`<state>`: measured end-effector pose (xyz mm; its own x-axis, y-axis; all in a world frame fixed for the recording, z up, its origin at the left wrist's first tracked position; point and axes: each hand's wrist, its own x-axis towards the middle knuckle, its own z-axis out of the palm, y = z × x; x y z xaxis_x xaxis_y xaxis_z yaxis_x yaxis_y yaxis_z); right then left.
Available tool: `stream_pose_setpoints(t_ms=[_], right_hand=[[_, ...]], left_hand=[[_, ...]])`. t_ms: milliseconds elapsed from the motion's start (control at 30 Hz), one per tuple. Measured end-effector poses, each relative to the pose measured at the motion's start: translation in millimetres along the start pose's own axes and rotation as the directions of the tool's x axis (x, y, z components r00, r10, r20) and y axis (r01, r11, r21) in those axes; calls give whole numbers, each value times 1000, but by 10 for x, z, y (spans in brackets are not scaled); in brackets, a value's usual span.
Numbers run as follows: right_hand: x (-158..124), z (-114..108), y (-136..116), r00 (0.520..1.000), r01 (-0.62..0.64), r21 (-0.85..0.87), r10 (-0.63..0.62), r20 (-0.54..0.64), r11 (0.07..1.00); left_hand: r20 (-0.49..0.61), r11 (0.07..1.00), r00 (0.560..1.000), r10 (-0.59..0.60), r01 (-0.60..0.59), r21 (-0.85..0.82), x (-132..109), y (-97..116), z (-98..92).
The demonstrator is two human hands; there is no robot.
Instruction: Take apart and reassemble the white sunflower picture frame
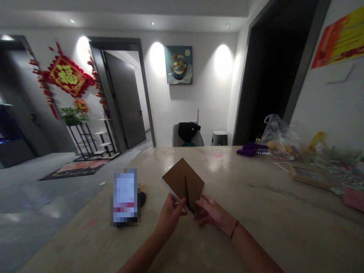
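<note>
A small photo frame (178, 175) with a brown backboard and thin white edges is held tilted above the table, its back towards me. A dark, narrow strip or opening, perhaps the stand, runs down the middle of the backboard. My left hand (170, 212) grips the lower left edge, with the thumb on the back. At the lower right edge, my right hand (213, 213) pinches the frame between thumb and fingers; a thin dark red band circles that wrist. The frame's front side is hidden.
A phone (125, 197), blurred out, stands upright left on the stone-look table (256, 223). Along the right lie a wooden frame (308, 176), a purple cloth (250, 149), a clear plastic bag (278, 132) and a pink item (354, 198). A chair (176, 137) stands beyond the far edge.
</note>
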<state>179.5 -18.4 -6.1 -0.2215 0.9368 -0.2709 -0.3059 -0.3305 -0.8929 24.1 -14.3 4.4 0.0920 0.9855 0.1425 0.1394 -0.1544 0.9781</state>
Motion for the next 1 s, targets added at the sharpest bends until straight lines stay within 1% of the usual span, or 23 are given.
stream_pose_setpoints(t_ms=[33, 100, 133, 167, 233, 333, 400, 433, 467, 500, 533, 567, 600, 633, 700, 733, 767, 800, 900, 967, 1000], right_hand=[[8, 3, -2, 1000, 13, -5, -13, -20, 1000], [30, -8, -20, 996, 46, -14, -47, -77, 999], [42, -28, -35, 992, 67, -9, -68, -110, 998], [56, -59, -53, 986, 93, 9, -91, -143, 996], [86, -152, -93, 969, 143, 88, -121, -214, 986], [124, -318, -139, 933, 226, 211, -149, -326, 951], [145, -394, -147, 911, 262, 200, -173, -375, 944], [153, -412, -143, 903, 273, 147, -201, -380, 951], [158, -416, -132, 895, 282, 57, -241, -376, 958], [161, -408, -117, 883, 289, -67, -293, -368, 955], [161, -391, -97, 866, 297, -219, -359, -349, 930], [156, -370, -74, 843, 303, -385, -433, -319, 872], [149, -348, -48, 819, 301, -543, -504, -272, 783], [139, -330, -21, 801, 290, -677, -559, -214, 676], [120, -308, 32, 797, 258, -845, -598, -88, 468], [115, -305, 57, 804, 243, -887, -593, -42, 393], [117, -306, 81, 811, 229, -910, -585, -17, 345], [124, -308, 102, 815, 214, -924, -580, -11, 318], [171, -307, 139, 803, 174, -938, -594, -42, 301], [195, -306, 120, 779, 182, -932, -625, -58, 313], [196, -308, 90, 757, 198, -925, -650, -67, 326]], left_hand=[[-3, 998, 1000, 24, -24, 54, -6, 0, -5], [-11, 964, 996, 88, -82, 252, -25, 16, -30], [-13, 920, 992, 126, -112, 377, -37, 32, -49], [-9, 854, 986, 165, -138, 501, -48, 52, -70], [26, 697, 971, 239, -190, 692, -64, 97, -114], [133, 479, 945, 298, -269, 836, -54, 135, -155], [216, 382, 930, 297, -323, 866, -27, 124, -155], [252, 354, 923, 290, -348, 868, -10, 108, -148], [282, 335, 918, 280, -369, 867, 7, 89, -137], [309, 326, 913, 265, -386, 863, 26, 69, -125], [329, 322, 911, 248, -398, 859, 43, 50, -114], [342, 322, 911, 230, -403, 856, 60, 33, -105], [350, 324, 912, 214, -404, 855, 77, 20, -100], [355, 326, 913, 199, -404, 855, 92, 9, -98], [370, 339, 912, 177, -410, 847, 122, -15, -104], [380, 352, 909, 175, -418, 838, 136, -32, -109], [388, 368, 904, 177, -427, 826, 148, -54, -114], [395, 385, 901, 181, -434, 814, 159, -82, -118], [398, 403, 896, 197, -444, 800, 175, -168, -124], [384, 397, 895, 226, -445, 803, 173, -179, -139], [355, 402, 899, 256, -433, 807, 171, -158, -158]])
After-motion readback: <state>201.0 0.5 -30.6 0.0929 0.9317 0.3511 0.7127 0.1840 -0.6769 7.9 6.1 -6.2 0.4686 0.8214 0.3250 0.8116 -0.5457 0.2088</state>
